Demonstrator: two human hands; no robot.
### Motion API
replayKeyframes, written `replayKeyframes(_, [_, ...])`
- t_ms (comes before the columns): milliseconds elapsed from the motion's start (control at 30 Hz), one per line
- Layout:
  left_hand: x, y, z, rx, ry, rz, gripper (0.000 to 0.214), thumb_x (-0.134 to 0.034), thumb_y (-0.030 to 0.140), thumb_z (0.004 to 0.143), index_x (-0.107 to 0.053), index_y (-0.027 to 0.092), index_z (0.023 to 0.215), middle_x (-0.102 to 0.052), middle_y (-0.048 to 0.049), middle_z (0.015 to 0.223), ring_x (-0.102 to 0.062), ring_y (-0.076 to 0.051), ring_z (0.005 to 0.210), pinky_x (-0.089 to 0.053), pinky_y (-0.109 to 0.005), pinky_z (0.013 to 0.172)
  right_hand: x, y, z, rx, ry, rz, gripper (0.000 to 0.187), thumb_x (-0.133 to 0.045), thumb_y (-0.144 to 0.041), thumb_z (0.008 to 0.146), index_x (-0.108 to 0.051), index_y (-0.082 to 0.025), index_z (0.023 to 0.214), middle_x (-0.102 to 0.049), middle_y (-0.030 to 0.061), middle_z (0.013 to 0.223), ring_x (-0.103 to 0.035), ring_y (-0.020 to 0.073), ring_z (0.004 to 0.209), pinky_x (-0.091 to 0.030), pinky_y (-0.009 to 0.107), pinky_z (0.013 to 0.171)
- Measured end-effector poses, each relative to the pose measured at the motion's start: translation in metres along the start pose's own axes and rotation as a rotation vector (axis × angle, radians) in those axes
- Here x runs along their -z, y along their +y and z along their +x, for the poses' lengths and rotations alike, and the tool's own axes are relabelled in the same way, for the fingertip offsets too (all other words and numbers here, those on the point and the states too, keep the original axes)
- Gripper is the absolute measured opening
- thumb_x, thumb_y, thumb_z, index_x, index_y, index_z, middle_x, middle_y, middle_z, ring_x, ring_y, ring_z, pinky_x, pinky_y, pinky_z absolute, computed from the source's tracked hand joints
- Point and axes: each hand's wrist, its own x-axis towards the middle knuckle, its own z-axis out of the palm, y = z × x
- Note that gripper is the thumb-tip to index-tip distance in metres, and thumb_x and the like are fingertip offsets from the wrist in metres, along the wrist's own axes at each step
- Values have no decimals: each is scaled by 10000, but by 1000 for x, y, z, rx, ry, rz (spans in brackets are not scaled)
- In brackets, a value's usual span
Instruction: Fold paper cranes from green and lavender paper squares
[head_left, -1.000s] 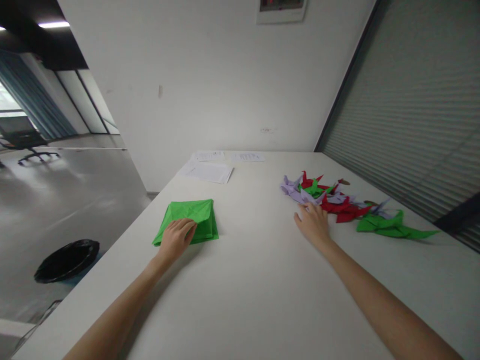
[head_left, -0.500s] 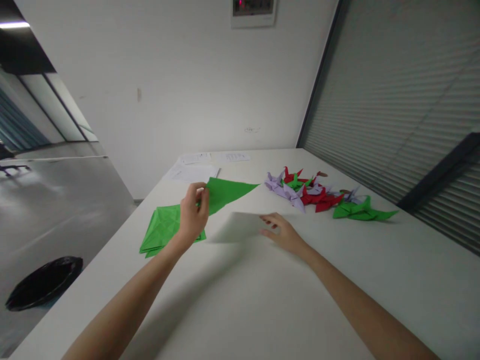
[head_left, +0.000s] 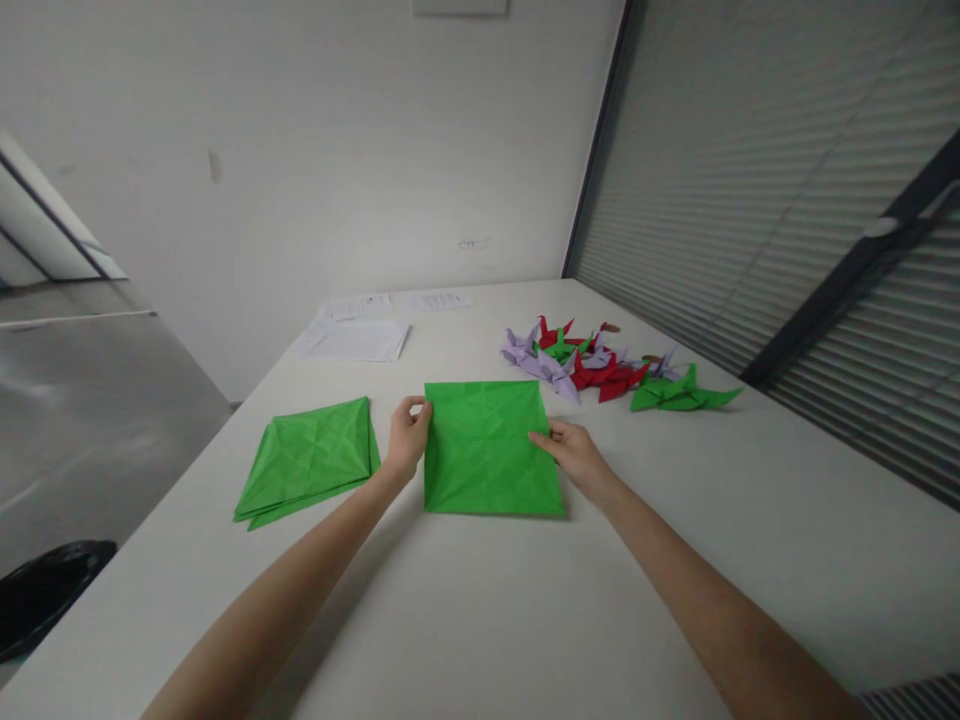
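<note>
A creased green square of origami paper [head_left: 491, 450] is spread out between my two hands, just at the tabletop. My left hand [head_left: 409, 435] pinches its upper left edge, and my right hand [head_left: 576, 455] grips its right edge with the thumb on top. Left of my left hand lies a stack of green origami paper [head_left: 315, 450], creased and slightly fanned. Beyond my right hand sits a group of folded paper cranes [head_left: 607, 378] in red, lilac and green.
White printed sheets [head_left: 360, 338] lie at the far left of the white table [head_left: 480, 620]. A wall closes off the back, and a window with blinds [head_left: 750, 200] runs along the right. A black-lined bin [head_left: 52, 590] stands on the floor at the left.
The green sheet has come away from beside the stack to the middle and now faces me flat. My right hand, open before, has closed on its right edge. The view has shifted right.
</note>
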Motion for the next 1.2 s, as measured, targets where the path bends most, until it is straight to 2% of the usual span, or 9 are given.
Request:
replayKeyframes(133, [-1, -18, -4, 46, -6, -16, 396, -694, 436, 704, -583, 150, 953, -541, 60, 515, -463, -87, 431, -327, -176, 435, 6, 5, 1, -24, 35, -53, 514, -834, -535, 520, -713, -159, 849, -757, 64, 776, -716, 275, 703, -577, 460, 740])
replayKeyframes(233, [1, -21, -9, 151, -140, -105, 606, -751, 446, 656, -515, 163, 1136, -662, 3, 663, -586, -131, 531, -430, -215, 503, 9, 11, 1, -40, -30, -96, 513, -826, -519, 525, -696, -159, 867, -757, 67, 796, -716, 277, 706, -580, 454, 709])
replayKeyframes(333, [3, -22, -11, 114, -175, -67, 699, -775, 367, 638, -449, 188, 1230, -658, 14, 660, -625, -153, 596, -466, -235, 561, 16, 16, 3, -32, -47, -183, 572, -790, -477, 594, -648, -172, 1057, -745, 46, 762, -706, 254, 673, -579, 405, 626])
replayKeyframes(467, [1, -31, -10, -22, -209, 95, 596, -706, 280, 690, -441, 206, 1219, -537, 80, 596, -565, -120, 545, -414, -203, 522, 28, 15, 3, 101, 124, -620, 631, -689, -339, 739, -505, -177, 1320, -695, 14, 690, -657, 218, 605, -555, 364, 599])
replayKeyframes(633, [1, -46, -10, -208, -273, 355, 479, -599, 190, 769, -472, 222, 1230, -511, 48, 694, -570, -137, 633, -456, -245, 588, 16, 7, -8, 451, 311, -1205, 488, -531, -221, 873, -506, -182, 1359, -580, 166, 1263, -592, 291, 1104, -478, 470, 954])
replayKeyframes(800, [-1, -41, -23, -635, -185, 758, 494, -639, 186, 782, -522, 230, 1259, -501, -124, 1229, -501, -290, 1188, -424, -497, 999, -17, 21, -19, 550, -86, -1325, 550, -474, -477, 930, -516, -153, 1372, -383, 160, 1505, -301, 319, 1409, -322, 497, 1124])
replayKeyframes(900, [-6, -37, -34, -790, -469, 841, 463, -568, 308, 877, -475, 211, 1320, -519, -140, 1295, -481, -282, 1253, -416, -482, 1043, -26, 30, -23, 493, -230, -1355, 692, -379, -614, 919, -437, -158, 1436, -261, 143, 1573, -179, 333, 1458, -251, 523, 1151])
replayKeyframes(1033, [-10, -40, -43, -785, -688, 1055, 637, -435, 523, 925, -389, 132, 1426, -390, -203, 1479, -290, -349, 1416, -294, -532, 1127, -26, 31, -27, 429, -296, -1376, 803, -252, -704, 898, -304, -177, 1502, -182, 133, 1594, -157, 323, 1466, -175, 524, 1172])
replayKeyframes(1200, [-7, -49, -41, -703, -645, 1181, 850, -438, 695, 847, -362, 113, 1462, -246, -236, 1546, -195, -410, 1436, -263, -554, 1127, -19, 30, -23, 365, -311, -1414, 854, -200, -747, 873, -279, -183, 1510, -159, 148, 1589, -169, 294, 1468, -142, 507, 1178])
